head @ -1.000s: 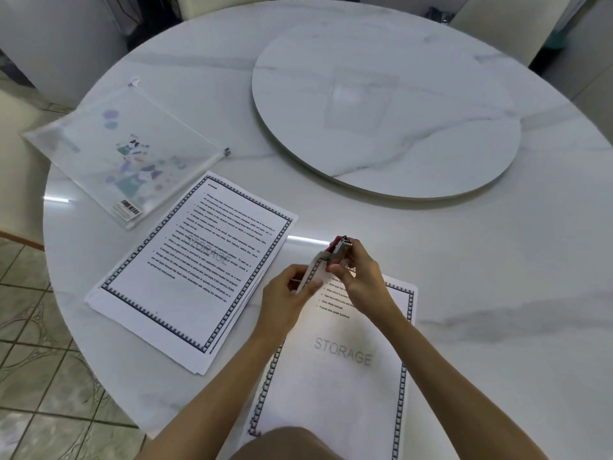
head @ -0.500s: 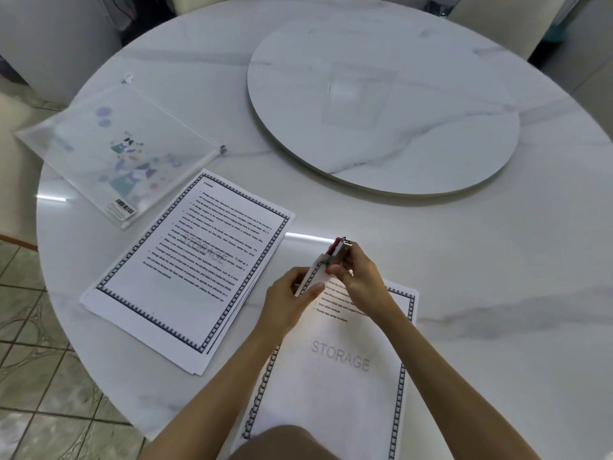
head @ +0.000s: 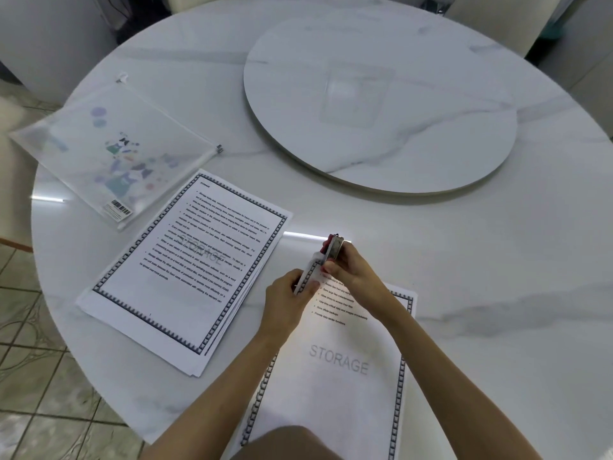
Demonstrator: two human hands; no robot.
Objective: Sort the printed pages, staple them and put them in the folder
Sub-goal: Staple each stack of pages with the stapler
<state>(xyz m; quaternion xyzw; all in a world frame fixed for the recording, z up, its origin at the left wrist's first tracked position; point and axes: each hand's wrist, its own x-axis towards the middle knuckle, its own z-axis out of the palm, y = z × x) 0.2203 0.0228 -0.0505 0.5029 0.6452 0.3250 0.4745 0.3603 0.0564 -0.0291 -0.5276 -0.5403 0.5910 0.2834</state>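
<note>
A printed set of pages marked STORAGE (head: 338,360) lies in front of me with its top-left corner lifted off the table. My left hand (head: 287,302) pinches that raised corner. My right hand (head: 355,277) grips a small red and silver stapler (head: 333,249) set on the same corner. A second stack of bordered printed pages (head: 185,270) lies to the left. Further left lies a translucent zip folder (head: 109,151) with cartoon prints, flat on the table.
The round white marble table (head: 497,277) carries a raised turntable (head: 381,104) at its centre. Tiled floor (head: 30,376) shows beyond the left edge. Chair backs stand at the far side.
The hands, stapler and lifted corner stay in nearly the same place; only the camera view shifts slightly.
</note>
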